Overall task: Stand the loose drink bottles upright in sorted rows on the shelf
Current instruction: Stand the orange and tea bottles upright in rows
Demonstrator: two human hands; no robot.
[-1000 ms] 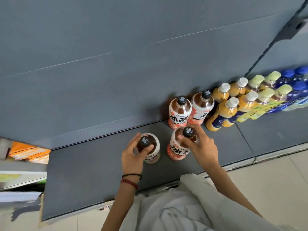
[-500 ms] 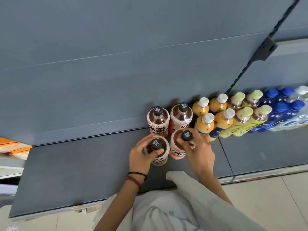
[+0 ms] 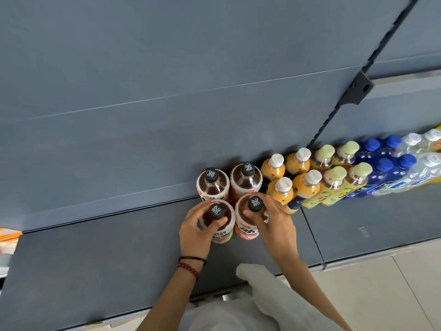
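Hands first. Pinches the black cap of the front-left tea bottle [image 3: 223, 235] with left hand [image 3: 194, 231], thumb and fingers curled round the neck; pinches the cap of the front-right tea bottle [image 3: 247, 231] likewise with right hand [image 3: 274, 225]. Against a second ago, closes the gap: brings the left bottle, then well apart, in beside its neighbour, and both up against the back pair of tea bottles [image 3: 212, 187]. Forms a two-by-two upright block on the shelf [image 3: 119, 259], just beside the orange juice bottles [image 3: 274, 168]. Seems to finish this sort, bar letting go. Leaves green-capped bottles [image 3: 334, 179], blue bottles [image 3: 384, 169] and clear bottles [image 3: 427, 163] in double rows further right. Appears to read 元气森林 on the front-left label; shows only part of large white characters on the front-right label, not legible. Bears one stylised white character on each black cap.
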